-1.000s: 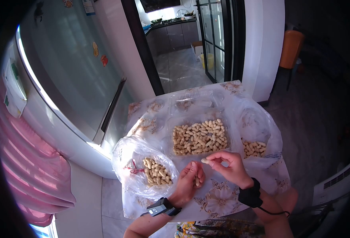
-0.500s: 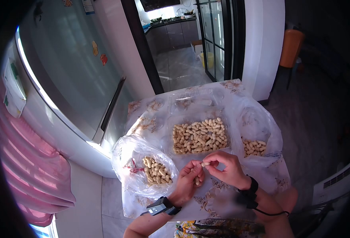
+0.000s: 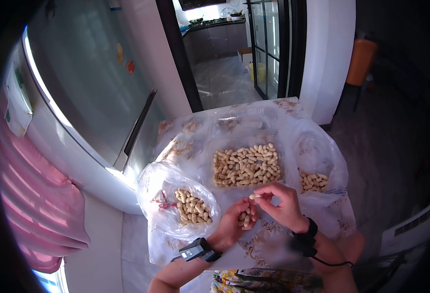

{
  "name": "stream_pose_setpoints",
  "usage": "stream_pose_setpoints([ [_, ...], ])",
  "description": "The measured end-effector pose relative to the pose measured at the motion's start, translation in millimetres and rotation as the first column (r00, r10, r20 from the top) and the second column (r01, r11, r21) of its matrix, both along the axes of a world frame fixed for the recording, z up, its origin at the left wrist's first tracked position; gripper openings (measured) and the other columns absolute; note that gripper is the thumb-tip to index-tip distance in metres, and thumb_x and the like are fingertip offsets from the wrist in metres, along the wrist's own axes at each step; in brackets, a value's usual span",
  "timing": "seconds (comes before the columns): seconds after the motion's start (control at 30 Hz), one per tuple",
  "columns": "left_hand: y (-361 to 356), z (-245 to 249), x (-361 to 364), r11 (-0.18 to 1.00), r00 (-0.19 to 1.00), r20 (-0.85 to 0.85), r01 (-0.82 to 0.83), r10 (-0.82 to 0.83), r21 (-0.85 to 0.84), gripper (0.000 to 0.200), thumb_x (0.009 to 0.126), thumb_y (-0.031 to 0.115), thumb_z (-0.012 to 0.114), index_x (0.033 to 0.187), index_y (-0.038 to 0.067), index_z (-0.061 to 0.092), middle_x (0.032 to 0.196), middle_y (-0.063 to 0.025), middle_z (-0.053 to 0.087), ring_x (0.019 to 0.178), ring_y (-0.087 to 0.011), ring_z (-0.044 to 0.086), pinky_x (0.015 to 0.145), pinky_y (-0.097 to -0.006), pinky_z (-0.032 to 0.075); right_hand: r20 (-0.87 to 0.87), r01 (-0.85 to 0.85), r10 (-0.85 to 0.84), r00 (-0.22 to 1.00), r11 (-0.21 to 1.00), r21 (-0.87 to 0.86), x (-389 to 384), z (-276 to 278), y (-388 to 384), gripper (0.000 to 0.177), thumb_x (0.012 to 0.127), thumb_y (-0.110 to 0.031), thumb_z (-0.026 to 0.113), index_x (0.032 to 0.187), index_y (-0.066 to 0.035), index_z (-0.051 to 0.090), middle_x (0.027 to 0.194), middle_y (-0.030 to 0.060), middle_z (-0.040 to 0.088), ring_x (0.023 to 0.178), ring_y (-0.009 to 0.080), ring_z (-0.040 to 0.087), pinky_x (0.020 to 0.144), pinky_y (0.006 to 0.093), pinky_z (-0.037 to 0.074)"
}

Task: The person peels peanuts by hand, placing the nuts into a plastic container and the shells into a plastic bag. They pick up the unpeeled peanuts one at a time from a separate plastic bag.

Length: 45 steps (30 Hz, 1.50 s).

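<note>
Several peanuts (image 3: 244, 218) lie in my left hand (image 3: 234, 220), its fingers curled around them. A single peanut (image 3: 255, 196) is pinched between the thumb and finger of my right hand (image 3: 282, 205), just above the left fingertips. Behind both hands sits a clear plastic container (image 3: 211, 168) full of peanuts, its lid part (image 3: 241, 117) opened toward the back. A plastic bag (image 3: 151, 185) on the left holds a pile of peanuts (image 3: 193, 207). Another bag (image 3: 334, 158), on the right, has a smaller pile (image 3: 313, 181).
The table (image 3: 178, 149) has a flowered cover. A fridge (image 3: 95, 93) with a long handle stands at the left, near a pink curtain (image 3: 41, 195). Beyond the table is a doorway with a glass door (image 3: 268, 53). An orange chair (image 3: 361, 62) is at the right.
My left hand has opened somewhat, showing more peanuts in it. My right hand still pinches a peanut and has risen slightly. The view has shifted a little.
</note>
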<state>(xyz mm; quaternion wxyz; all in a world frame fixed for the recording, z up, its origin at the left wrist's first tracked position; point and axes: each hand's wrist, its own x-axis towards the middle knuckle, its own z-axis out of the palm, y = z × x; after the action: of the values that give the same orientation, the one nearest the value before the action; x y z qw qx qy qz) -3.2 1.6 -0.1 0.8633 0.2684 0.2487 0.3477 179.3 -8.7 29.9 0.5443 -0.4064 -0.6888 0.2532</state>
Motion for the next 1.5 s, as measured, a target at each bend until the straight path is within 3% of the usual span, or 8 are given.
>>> stream_pose_setpoints([
  [0.47, -10, -8, 5, 0.984, 0.992, 0.045, 0.108, -0.115, 0.143, 0.015, 0.102, 0.022, 0.054, 0.113, 0.011, 0.053, 0.092, 0.0032, 0.054, 0.082, -0.004, 0.05, 0.063, -0.0175, 0.037, -0.112, -0.034, 0.024, 0.993, 0.996, -0.086, -28, 40, -11, 0.015, 0.083, -0.003, 0.074, 0.098, 0.0, 0.069, 0.085, 0.0063, 0.071, 0.069, 0.0094, 0.064, 0.06, 0.0238, 0.051],
  [0.53, -11, -4, 1, 0.977, 0.991, 0.066, 0.103, -0.117, 0.188, 0.012, 0.102, 0.021, 0.053, 0.11, 0.011, 0.055, 0.093, 0.0035, 0.055, 0.081, -0.003, 0.049, 0.062, -0.0165, 0.035, 0.1, -0.116, 0.108, 0.989, 0.991, 0.073, -45, 52, -11, 0.016, 0.083, -0.004, 0.075, 0.098, -0.002, 0.069, 0.081, 0.0064, 0.069, 0.067, 0.0102, 0.064, 0.056, 0.0246, 0.05],
  [0.6, -13, 31, -5, 0.943, 0.936, -0.332, 0.209, -0.117, 0.258, 0.011, 0.101, 0.014, 0.05, 0.109, 0.01, 0.056, 0.095, 0.0025, 0.056, 0.087, -0.0039, 0.051, 0.065, -0.0188, 0.04, 0.101, -0.146, 0.145, 0.984, 0.989, 0.006, -67, 61, -7, 0.017, 0.082, -0.004, 0.075, 0.098, -0.004, 0.069, 0.08, 0.0072, 0.067, 0.068, 0.0142, 0.065, 0.057, 0.0264, 0.05],
  [0.8, -8, -27, -3, 0.624, 0.936, -0.282, 0.094, 0.21, 0.776, 0.02, 0.101, 0.02, 0.047, 0.118, 0.012, 0.052, 0.101, 0.0027, 0.058, 0.094, -0.0063, 0.056, 0.072, -0.0268, 0.047, 0.228, -0.207, 0.193, 0.954, 0.978, 0.038, -93, 43, 12, 0.021, 0.082, -0.005, 0.075, 0.101, -0.003, 0.068, 0.093, 0.007, 0.069, 0.075, 0.015, 0.066, 0.064, 0.0271, 0.054],
  [0.9, -5, -18, 5, 0.999, 0.999, -0.025, -0.042, 0.041, -0.033, 0.026, 0.103, 0.036, 0.041, 0.112, 0.016, 0.056, 0.095, 0.0042, 0.059, 0.077, -0.0066, 0.055, 0.067, -0.0208, 0.042, 0.219, -0.123, 0.111, 0.969, 0.991, 0.044, -67, 33, 11, 0.017, 0.082, -0.003, 0.073, 0.099, -0.002, 0.068, 0.091, 0.0079, 0.069, 0.075, 0.016, 0.066, 0.065, 0.0276, 0.053],
  [0.93, 8, -28, -1, 0.989, 0.915, 0.374, 0.143, -0.15, 0.046, 0.034, 0.104, 0.042, 0.038, 0.106, 0.015, 0.059, 0.09, 0.0011, 0.062, 0.075, -0.0094, 0.058, 0.066, -0.0223, 0.045, 0.23, -0.065, 0.047, 0.972, 0.995, 0.069, -56, 30, 10, 0.016, 0.083, -0.003, 0.073, 0.098, -0.002, 0.068, 0.09, 0.0082, 0.069, 0.075, 0.0163, 0.066, 0.065, 0.0272, 0.052],
  [1.17, 7, -27, 4, 0.996, 0.962, 0.272, 0.002, 0.022, -0.087, 0.053, 0.104, 0.048, 0.034, 0.12, 0.003, 0.055, 0.111, -0.0105, 0.061, 0.105, -0.0225, 0.06, 0.094, -0.0351, 0.049, 0.225, 0.11, -0.134, 0.965, 0.987, 0.115, -7, 8, -5, 0.013, 0.082, 0.002, 0.071, 0.094, -0.001, 0.069, 0.086, 0.009, 0.068, 0.076, 0.0184, 0.066, 0.068, 0.0283, 0.051],
  [1.5, 4, -17, 3, 0.992, 0.951, 0.298, -0.053, 0.086, -0.114, 0.052, 0.103, 0.051, 0.036, 0.12, 0.005, 0.052, 0.111, -0.0088, 0.059, 0.103, -0.0213, 0.061, 0.092, -0.033, 0.051, 0.373, -0.099, 0.025, 0.927, 0.979, 0.18, -5, 1, -5, 0.026, 0.074, 0.0, 0.074, 0.098, -0.005, 0.067, 0.093, 0.0082, 0.067, 0.082, 0.0272, 0.062, 0.07, 0.0356, 0.051],
])
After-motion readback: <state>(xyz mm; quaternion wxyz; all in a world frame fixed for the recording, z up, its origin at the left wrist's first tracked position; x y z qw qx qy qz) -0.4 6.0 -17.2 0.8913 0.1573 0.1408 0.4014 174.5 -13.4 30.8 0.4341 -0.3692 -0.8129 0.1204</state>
